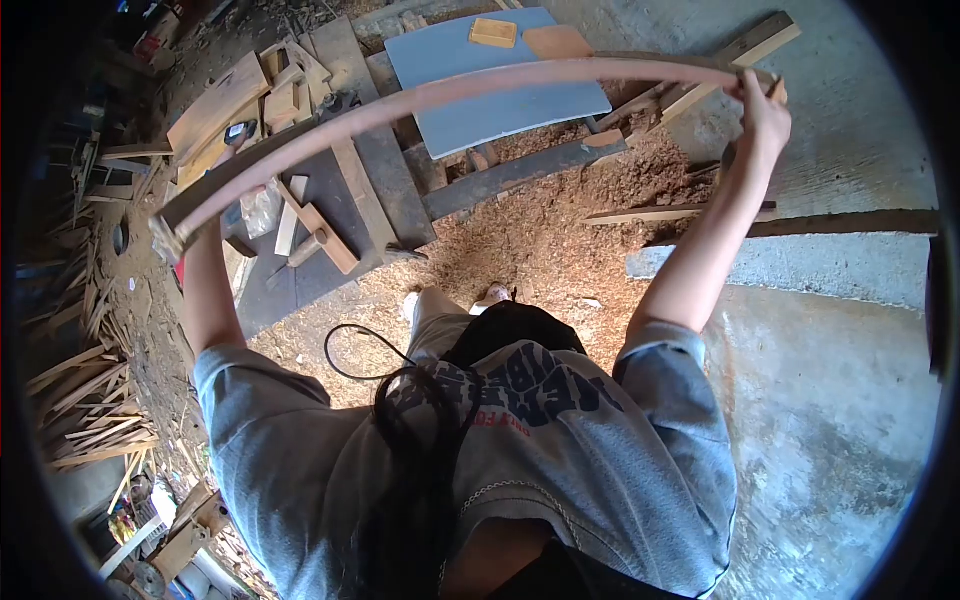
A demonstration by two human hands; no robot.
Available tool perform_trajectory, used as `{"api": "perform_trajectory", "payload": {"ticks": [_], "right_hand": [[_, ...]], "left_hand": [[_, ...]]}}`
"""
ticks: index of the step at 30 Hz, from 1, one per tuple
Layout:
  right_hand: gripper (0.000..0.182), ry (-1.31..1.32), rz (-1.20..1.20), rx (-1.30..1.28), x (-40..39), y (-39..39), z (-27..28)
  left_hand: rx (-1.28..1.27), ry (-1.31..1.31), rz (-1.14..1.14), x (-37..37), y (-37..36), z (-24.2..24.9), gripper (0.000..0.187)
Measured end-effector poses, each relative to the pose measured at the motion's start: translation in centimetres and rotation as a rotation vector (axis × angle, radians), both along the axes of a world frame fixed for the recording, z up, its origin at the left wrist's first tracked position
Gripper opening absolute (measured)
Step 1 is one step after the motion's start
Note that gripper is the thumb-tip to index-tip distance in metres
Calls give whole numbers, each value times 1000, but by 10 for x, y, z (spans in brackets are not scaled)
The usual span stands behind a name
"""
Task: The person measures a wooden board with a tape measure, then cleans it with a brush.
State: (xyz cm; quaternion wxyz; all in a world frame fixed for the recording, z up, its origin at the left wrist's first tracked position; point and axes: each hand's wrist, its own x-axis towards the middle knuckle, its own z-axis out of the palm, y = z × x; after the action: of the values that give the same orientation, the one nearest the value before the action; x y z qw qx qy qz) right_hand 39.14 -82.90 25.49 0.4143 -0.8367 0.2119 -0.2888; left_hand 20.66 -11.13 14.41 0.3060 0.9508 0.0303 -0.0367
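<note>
Grips long pinkish plank [520, 77] in right hand [764, 108], cannot tell about hidden left hand, above dark surface [318, 284] with clear plastic bag [262, 209].

Sawdust [540, 245] everywhere down between the right hand [765, 118] and the left forearm [210, 290]! Swing out past the right hand and it's grey concrete floor [830, 390], catching a pale sheen; beyond the left forearm, dimmer now, wood strips [95, 405] lie heaped on littered ground [165, 330].
</note>
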Motion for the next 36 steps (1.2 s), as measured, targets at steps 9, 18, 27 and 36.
{"api": "perform_trajectory", "payload": {"ticks": [9, 18, 27, 36], "right_hand": [[51, 31, -22, -308, 87, 47, 80], [44, 49, 30, -259, 94, 61, 90], [51, -24, 208, 27, 77, 7, 46], [31, -28, 90, 370, -47, -14, -25]], "left_hand": [[-1169, 370, 676, 51, 17, 14, 52], [-1159, 374, 652, 73, 39, 0, 39], [-1251, 291, 562, 40, 23, -4, 44], [-1321, 71, 130, -92, -50, -32, 45]]}}
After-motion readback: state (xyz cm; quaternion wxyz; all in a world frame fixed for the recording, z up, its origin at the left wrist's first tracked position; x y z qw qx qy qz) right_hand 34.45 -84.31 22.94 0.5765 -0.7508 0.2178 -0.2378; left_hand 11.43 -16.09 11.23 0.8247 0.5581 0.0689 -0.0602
